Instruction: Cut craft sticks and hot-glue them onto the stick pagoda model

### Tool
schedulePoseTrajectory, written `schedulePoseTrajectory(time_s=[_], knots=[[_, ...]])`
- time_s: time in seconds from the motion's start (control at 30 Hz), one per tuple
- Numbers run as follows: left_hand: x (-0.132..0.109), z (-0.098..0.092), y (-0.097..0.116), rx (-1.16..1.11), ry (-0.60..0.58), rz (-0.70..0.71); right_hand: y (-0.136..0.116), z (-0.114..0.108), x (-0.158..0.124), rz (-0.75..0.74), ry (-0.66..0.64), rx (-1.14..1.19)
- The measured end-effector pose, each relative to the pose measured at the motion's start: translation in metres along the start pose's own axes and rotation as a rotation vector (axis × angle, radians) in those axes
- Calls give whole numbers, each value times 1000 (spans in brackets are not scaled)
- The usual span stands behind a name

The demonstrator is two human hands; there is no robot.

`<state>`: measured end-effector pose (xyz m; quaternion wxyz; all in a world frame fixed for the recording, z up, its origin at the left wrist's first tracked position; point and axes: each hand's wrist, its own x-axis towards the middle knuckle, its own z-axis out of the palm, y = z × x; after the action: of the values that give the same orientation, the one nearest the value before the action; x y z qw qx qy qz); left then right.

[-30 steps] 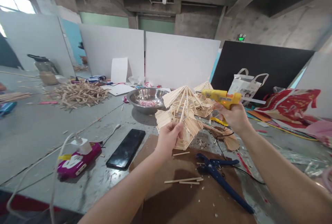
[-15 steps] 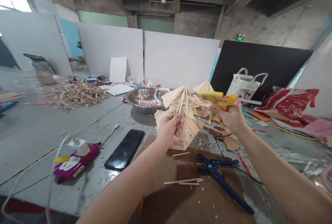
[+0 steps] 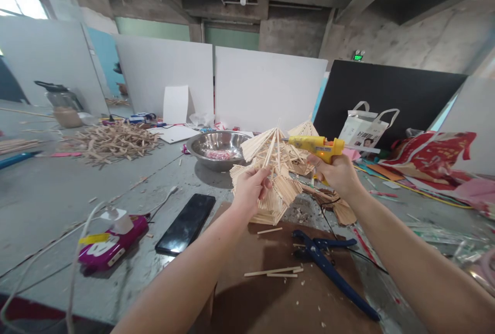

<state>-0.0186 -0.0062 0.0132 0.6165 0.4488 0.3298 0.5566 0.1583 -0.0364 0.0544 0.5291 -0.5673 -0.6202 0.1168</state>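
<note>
My left hand (image 3: 253, 185) is closed on a small model building of thin wooden sticks (image 3: 284, 192), with a peaked, fanned roof. My right hand (image 3: 335, 171) grips a yellow hot glue gun (image 3: 311, 143), an orange light glowing on its side and a pale glue stick jutting from its back. The gun's nozzle points left, at or very near the upper part of the roof; contact cannot be made out. Below the model lies a brown board (image 3: 266, 300), bearing loose cut sticks (image 3: 273, 272) and blue-handled cutters (image 3: 328, 267).
Left of my arm lie a black phone (image 3: 185, 224) and a purple power strip (image 3: 114, 244) with a white plug and cables. Behind stand a metal bowl (image 3: 199, 153) and a pile of twigs (image 3: 116, 140). A white bag (image 3: 363, 128) and red packaging (image 3: 433, 153) are at right.
My right hand has moved the glue gun left, bringing its nozzle closer to the roof. My left hand and the stick model have barely moved.
</note>
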Motion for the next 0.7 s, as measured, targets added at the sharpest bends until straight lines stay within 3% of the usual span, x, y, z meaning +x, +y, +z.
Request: schedulePoseTrajectory(time_s=[0.7], knots=[[5,2,1,-1,-20,4,2,14,9,-78,-1,-68]])
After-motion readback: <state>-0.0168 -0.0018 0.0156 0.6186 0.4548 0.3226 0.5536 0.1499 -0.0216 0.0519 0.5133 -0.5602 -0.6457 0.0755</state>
